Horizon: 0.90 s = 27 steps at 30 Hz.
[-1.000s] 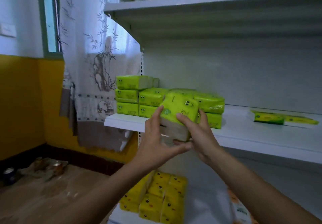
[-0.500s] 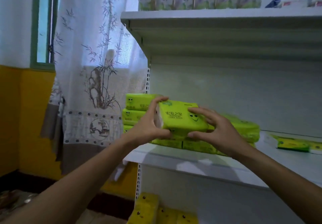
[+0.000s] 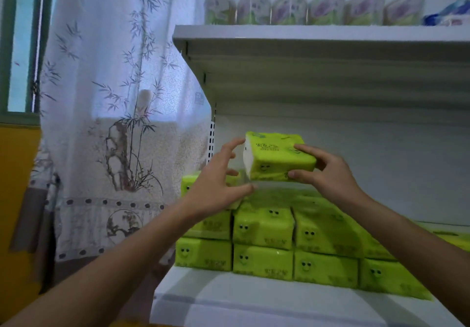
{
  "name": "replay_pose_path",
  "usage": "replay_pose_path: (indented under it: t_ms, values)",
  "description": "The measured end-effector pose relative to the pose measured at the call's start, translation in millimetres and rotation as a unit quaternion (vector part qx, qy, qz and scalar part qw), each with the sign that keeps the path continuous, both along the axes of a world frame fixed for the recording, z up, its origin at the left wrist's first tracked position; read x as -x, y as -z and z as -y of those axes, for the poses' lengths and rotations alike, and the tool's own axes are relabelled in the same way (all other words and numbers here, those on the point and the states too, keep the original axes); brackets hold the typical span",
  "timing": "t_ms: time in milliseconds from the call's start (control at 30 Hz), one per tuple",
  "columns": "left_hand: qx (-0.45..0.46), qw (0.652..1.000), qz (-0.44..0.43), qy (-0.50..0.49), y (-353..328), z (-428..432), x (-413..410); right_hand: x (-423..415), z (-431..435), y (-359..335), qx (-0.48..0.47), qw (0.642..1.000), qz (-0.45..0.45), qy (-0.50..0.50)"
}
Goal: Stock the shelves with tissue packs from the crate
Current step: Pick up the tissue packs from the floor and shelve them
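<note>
A lime-green tissue pack (image 3: pixel 274 159) with a smiley face hangs level above the stacked green tissue packs (image 3: pixel 264 227) on the white shelf (image 3: pixel 254 298). My right hand (image 3: pixel 330 174) grips its right end, fingers over the top and thumb on the front lower edge. My left hand (image 3: pixel 216 187) is at the pack's white left end with fingers spread, its thumb stretched just under the pack. The stack is two packs high, with one more pack on its left end behind my left hand. The crate is out of view.
The upper shelf (image 3: pixel 305 33) overhangs the stack and carries a row of bagged goods (image 3: pixel 290 6). A white bamboo-print curtain (image 3: pixel 114 98) hangs left of the shelving by a window. More green packs lie at the far right of the shelf (image 3: pixel 452 235).
Both hands have lifted the pack higher and turned it level above the stack. My left hand's fingers have spread away from its end. The camera has moved closer to the shelf.
</note>
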<state>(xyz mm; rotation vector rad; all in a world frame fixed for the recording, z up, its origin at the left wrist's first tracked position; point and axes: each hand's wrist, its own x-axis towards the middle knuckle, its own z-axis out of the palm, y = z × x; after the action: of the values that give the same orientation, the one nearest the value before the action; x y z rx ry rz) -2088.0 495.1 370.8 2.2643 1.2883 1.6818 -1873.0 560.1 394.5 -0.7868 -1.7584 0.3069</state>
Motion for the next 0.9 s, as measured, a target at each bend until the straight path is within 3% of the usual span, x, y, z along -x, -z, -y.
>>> replay_pose_path:
  t_ms: [333, 733, 900]
  values:
    - [0.03, 0.996, -0.039, -0.072, -9, -20, -7, 45, -123, -7, 0.165, 0.98, 0.066, 0.093]
    - [0.052, 0.993, -0.049, -0.099, -15, -9, -51, 50, -153, 0, 0.188, 0.952, 0.188, 0.152]
    - [0.057, 0.991, -0.024, -0.121, -12, -8, -58, 47, -153, -5, 0.203, 0.952, 0.187, 0.131]
